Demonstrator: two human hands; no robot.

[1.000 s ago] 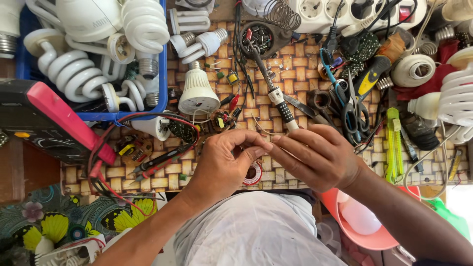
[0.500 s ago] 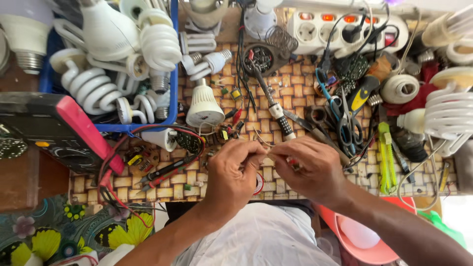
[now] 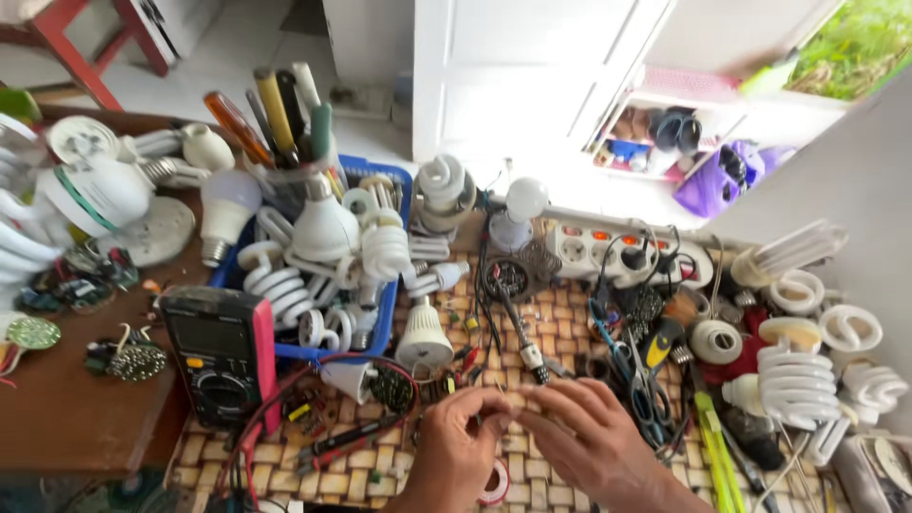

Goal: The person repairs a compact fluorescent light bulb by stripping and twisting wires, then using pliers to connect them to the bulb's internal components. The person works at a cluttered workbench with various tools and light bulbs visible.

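We log: left hand (image 3: pixel 456 446) and right hand (image 3: pixel 589 437) meet over woven cane mat (image 3: pixel 380 465), fingertips pinched together on small part too tiny to identify, held close for fine work. Black-and-red multimeter (image 3: pixel 223 356) beside; red tape roll (image 3: pixel 494 484) beneath.

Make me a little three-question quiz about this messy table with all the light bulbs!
1. True or false: the multimeter lies to the left of the blue basket.
2. What fills the blue basket? A) spiral bulbs B) shoes C) scissors
3. Fill in: the left hand and right hand meet over the woven ____.

Key: 1 true; 2 A; 3 mat.
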